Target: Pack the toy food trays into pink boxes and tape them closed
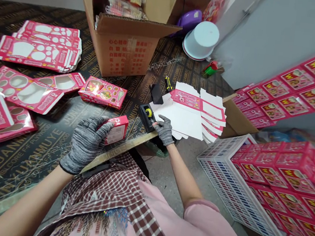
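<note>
My left hand, in a grey knit glove, is closed round a small pink box held just above the table's near edge. My right hand, also gloved, rests on a black tape dispenser with a yellow roll, its fingertips pinched at the dispenser's front end. Whether tape is between the fingers I cannot make out. A stack of flat white and pink carton blanks lies just right of the dispenser.
An open cardboard carton with packed goods stands at the back. Pink window boxes and flat pink blanks cover the dark table's left. A white crate of finished pink boxes sits at right; more line the wall.
</note>
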`<state>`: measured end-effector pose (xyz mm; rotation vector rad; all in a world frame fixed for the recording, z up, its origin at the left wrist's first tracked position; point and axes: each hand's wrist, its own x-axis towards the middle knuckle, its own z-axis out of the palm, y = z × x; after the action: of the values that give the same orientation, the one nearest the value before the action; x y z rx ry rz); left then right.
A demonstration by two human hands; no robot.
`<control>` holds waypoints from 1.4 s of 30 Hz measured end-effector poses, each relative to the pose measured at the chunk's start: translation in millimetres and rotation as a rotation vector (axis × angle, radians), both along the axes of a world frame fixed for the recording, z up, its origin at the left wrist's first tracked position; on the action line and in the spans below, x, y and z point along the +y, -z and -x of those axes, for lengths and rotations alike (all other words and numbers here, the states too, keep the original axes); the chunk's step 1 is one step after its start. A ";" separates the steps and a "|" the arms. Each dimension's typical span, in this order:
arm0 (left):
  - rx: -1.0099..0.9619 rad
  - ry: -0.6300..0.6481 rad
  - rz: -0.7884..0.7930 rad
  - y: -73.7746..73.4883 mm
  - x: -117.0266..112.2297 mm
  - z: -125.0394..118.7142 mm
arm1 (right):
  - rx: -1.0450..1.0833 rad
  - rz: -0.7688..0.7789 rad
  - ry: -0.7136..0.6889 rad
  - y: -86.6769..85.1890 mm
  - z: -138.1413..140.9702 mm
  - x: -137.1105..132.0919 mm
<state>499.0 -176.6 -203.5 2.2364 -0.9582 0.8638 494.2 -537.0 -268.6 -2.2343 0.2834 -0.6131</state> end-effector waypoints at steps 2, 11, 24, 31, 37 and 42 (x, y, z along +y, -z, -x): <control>0.018 0.001 -0.001 -0.8 -0.3 -0.6 | -0.104 -0.071 0.082 4.9 10.5 4.6; -0.063 -0.023 -0.015 -8.2 -2.0 -5.0 | -0.032 -0.161 0.149 33.3 31.8 13.0; -0.001 -0.042 -0.071 -11.7 -3.0 8.3 | 0.158 -0.761 -0.488 -84.4 62.3 124.5; -0.013 0.044 -0.036 -10.1 2.8 10.7 | 0.402 -1.125 -0.754 -104.8 39.3 170.7; 0.032 -0.002 -0.083 -19.1 -2.8 11.8 | 0.371 -1.024 -0.691 -87.0 30.1 167.0; 0.079 -0.130 -0.081 -29.8 -17.7 7.1 | 0.346 -0.431 -0.706 -58.2 34.8 162.5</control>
<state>491.9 -194.3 -173.7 2.4046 -0.8329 0.7988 459.4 -374.5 -210.4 -1.8306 -0.1941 0.2011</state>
